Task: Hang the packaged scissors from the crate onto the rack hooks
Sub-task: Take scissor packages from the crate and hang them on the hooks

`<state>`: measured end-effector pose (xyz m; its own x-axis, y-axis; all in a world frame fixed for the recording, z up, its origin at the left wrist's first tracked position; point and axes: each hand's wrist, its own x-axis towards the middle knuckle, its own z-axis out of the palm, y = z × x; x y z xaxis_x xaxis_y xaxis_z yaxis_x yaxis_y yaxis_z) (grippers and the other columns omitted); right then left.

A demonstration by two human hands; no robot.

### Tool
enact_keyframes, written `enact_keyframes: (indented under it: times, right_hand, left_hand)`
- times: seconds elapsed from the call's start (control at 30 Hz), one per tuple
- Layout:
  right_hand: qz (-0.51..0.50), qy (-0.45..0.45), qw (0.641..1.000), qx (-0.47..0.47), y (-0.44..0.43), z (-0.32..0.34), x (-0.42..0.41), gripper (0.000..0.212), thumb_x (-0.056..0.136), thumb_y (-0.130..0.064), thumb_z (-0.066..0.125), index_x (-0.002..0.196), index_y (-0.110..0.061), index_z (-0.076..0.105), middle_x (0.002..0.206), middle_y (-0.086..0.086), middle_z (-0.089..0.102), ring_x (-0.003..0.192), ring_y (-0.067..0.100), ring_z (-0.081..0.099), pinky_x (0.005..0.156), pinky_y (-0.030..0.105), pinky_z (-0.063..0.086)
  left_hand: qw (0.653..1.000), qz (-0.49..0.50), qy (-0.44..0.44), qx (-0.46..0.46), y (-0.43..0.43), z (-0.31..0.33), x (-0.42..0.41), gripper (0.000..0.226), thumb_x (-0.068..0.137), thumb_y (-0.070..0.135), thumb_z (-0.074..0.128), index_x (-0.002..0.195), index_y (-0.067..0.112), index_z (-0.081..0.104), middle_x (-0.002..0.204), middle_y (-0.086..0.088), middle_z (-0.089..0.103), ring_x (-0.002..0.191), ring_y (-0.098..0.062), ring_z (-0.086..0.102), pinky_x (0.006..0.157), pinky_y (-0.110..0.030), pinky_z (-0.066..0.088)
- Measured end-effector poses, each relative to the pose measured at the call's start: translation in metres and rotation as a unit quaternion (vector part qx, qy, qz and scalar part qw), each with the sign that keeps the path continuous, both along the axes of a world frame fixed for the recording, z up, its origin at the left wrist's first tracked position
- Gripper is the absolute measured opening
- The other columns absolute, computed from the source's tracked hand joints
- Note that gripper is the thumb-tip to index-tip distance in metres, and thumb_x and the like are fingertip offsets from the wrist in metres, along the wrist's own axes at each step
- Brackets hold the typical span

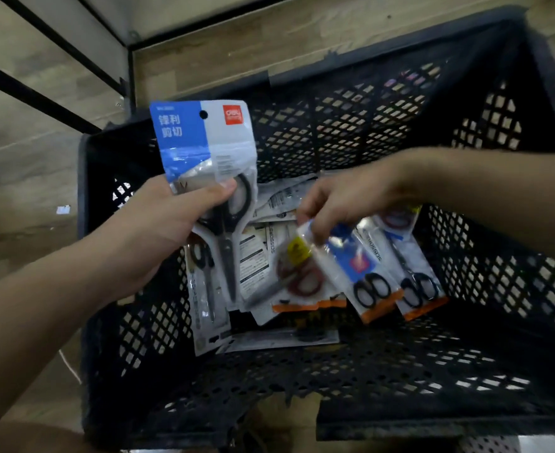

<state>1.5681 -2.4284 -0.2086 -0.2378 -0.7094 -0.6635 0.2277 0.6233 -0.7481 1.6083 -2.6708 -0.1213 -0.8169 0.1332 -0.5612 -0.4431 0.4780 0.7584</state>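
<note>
Left hand [171,220] covers part of blue pack [204,142]. Right hand [344,197] motion-blurred; grip on clear pack [351,256] unclear. Crate [498,289] cut by right edge.

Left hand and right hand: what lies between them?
Head view: loose packs in the crate show between the left hand, gripping a blue pack, and the right hand, pinching a clear pack.

held packet [204,142]: 锋利剪切, deli logo | crate packet [259,254]: SCISSORS
</note>
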Motion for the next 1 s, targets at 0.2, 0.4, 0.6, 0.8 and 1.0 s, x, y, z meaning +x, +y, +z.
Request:
enact_keyframes:
  times: [0.2,0.4,0.6,0.8,1.0]
  right_hand:
    - [0.267,0.171,0.922,0.223,-0.044,-0.068,0.044,0.032,0.105,-0.028,0.054,0.127,-0.007,0.064,0.118,0.004,0.067,0.093,0.017,0.064,0.077,0.027,0.052]
    - [0.029,0.404,0.881,0.245,-0.052,-0.099,0.041,0.037,0.094,-0.024,0.055,0.13,-0.014,0.051,0.127,0.011,0.06,0.114,0.032,0.058,0.091,0.043,0.052]
    - [-0.003,0.456,0.847,0.273,-0.022,-0.124,0.012,0.091,0.097,-0.051,0.054,0.161,-0.014,0.003,0.169,0.013,0.011,0.156,0.031,0.011,0.125,0.048,0.015]
    - [0.046,0.426,0.881,0.199,-0.012,-0.128,0.002,0.099,0.097,-0.04,0.057,0.161,-0.024,-0.016,0.172,0.002,-0.006,0.158,0.022,-0.007,0.126,0.039,-0.001]
    - [0.084,0.425,0.882,0.185,-0.047,-0.133,0.003,0.091,0.099,-0.035,0.054,0.163,-0.021,-0.009,0.172,0.006,0.003,0.158,0.026,0.0,0.126,0.04,0.0]
  left_hand:
    - [0.998,0.024,-0.043,-0.033,0.001,-0.002,-0.002,0.025,0.098,0.025,0.065,0.123,0.026,0.071,0.108,0.002,0.079,0.104,-0.027,0.075,0.1,-0.055,0.054]
    - [0.997,0.054,-0.008,-0.062,0.0,-0.001,-0.006,0.021,0.098,0.024,0.067,0.119,0.031,0.071,0.103,0.004,0.079,0.092,-0.024,0.077,0.083,-0.046,0.061]
    - [0.993,0.055,0.015,-0.1,-0.01,0.0,-0.007,0.024,0.096,0.028,0.07,0.117,0.039,0.07,0.103,0.012,0.078,0.094,-0.018,0.076,0.084,-0.05,0.062]
    - [0.991,0.068,0.027,-0.108,-0.018,0.002,-0.009,0.025,0.096,0.027,0.07,0.12,0.036,0.07,0.102,0.013,0.079,0.09,-0.015,0.077,0.077,-0.043,0.062]
    - [0.99,0.084,0.033,-0.107,-0.022,0.002,-0.01,0.025,0.096,0.025,0.071,0.121,0.03,0.07,0.1,0.012,0.079,0.085,-0.009,0.077,0.07,-0.033,0.058]
